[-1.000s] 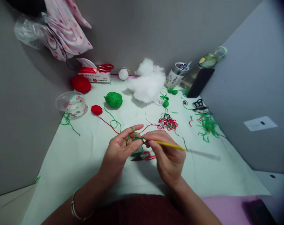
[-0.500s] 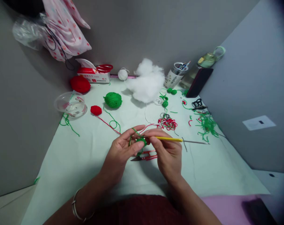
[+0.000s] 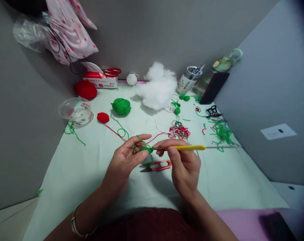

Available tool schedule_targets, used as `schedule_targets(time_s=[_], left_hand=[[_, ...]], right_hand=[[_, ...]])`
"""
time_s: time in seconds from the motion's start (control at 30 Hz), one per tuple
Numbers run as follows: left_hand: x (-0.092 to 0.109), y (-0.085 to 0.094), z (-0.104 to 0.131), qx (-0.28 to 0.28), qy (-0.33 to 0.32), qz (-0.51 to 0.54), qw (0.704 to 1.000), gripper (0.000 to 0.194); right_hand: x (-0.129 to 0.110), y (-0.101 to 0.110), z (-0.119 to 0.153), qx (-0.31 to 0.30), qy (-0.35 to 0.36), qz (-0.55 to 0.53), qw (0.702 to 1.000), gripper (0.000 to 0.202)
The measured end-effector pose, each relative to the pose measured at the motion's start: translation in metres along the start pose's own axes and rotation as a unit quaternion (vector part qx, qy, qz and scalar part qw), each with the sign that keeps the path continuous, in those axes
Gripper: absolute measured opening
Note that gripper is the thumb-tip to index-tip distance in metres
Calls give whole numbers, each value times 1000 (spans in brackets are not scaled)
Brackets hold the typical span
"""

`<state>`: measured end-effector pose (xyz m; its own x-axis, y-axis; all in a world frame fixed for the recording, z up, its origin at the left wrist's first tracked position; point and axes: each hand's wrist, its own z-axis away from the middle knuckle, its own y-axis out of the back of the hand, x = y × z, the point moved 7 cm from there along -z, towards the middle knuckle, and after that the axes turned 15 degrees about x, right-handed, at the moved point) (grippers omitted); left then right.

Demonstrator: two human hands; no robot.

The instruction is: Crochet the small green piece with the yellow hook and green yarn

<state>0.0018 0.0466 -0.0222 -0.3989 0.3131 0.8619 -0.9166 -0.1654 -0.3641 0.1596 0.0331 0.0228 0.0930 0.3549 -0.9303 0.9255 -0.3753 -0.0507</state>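
Observation:
My left hand (image 3: 124, 159) pinches a small green crocheted piece (image 3: 147, 149) between thumb and fingers, with green yarn looped over the index finger. My right hand (image 3: 184, 164) grips the yellow handle of a crochet hook (image 3: 190, 147). The hook's thin metal tip reaches left to the green piece. Under and between the hands, orange-handled snips (image 3: 158, 165) lie on the cloth. A green yarn ball (image 3: 121, 106) sits beyond my left hand, its strand trailing toward me. Nearby is a small red yarn ball (image 3: 103, 117), its strand running toward my left hand.
White stuffing (image 3: 158, 87) is heaped at the back. Right of it stand a pencil cup (image 3: 186, 82), a bottle (image 3: 202, 82) and a dark phone (image 3: 214, 87). Green scraps (image 3: 222, 132) and tangled red yarn (image 3: 179, 132) lie right. A clear bowl (image 3: 78, 112) and a box (image 3: 101, 81) are left.
My hands have moved slightly apart, the left one leftward and the right one rightward with the hook. More of the orange snips shows between them.

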Motion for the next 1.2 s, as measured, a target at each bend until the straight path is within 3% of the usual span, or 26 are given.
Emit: schedule_targets(time_s=[0.13,0.23,0.3,0.37,0.5,0.57,0.63,0.77,0.83,0.9,0.97,1.03,1.1,1.2], left_hand=[[2,1,2,34,-29,-12,999,40],[-3,-6,5,13,28,44,999,53],[-7,-13,8,-25,102,83,991,54],[-7,-16,9,-38,148,107,982,48],[1,-11,5,-18,115,133,984,46],[1,-13,5,-36,89,121,988,49],[-2,-14,6,-46,67,99,992,49],[-3,-10,6,-5,26,80,996,49],[-4,-12,6,-1,52,90,995,49],[-6,-16,6,-18,112,108,988,45],[-7,-18,6,-31,165,130,977,38],[-4,-18,4,-29,172,144,974,34],[-1,-17,3,-27,143,138,980,34],[2,-17,2,-41,82,101,991,37]], right_hand=[[-18,-5,10,-42,160,87,982,26],[-21,-9,18,-77,239,171,953,31],[-21,-7,18,-64,240,164,955,33],[-18,-1,12,-23,191,100,976,31],[-1,2,1,12,25,-54,998,22],[1,-4,0,-7,4,-59,998,19],[-1,-8,1,-19,25,-34,999,20],[-9,-9,9,-19,126,42,991,29],[-17,-10,14,-21,218,100,971,34],[-21,-8,16,-16,265,119,957,37],[-17,-1,9,4,216,81,973,33],[-8,5,0,23,107,2,994,28],[0,4,-5,14,25,-56,998,22],[5,-2,-5,-21,-18,-54,998,16]])
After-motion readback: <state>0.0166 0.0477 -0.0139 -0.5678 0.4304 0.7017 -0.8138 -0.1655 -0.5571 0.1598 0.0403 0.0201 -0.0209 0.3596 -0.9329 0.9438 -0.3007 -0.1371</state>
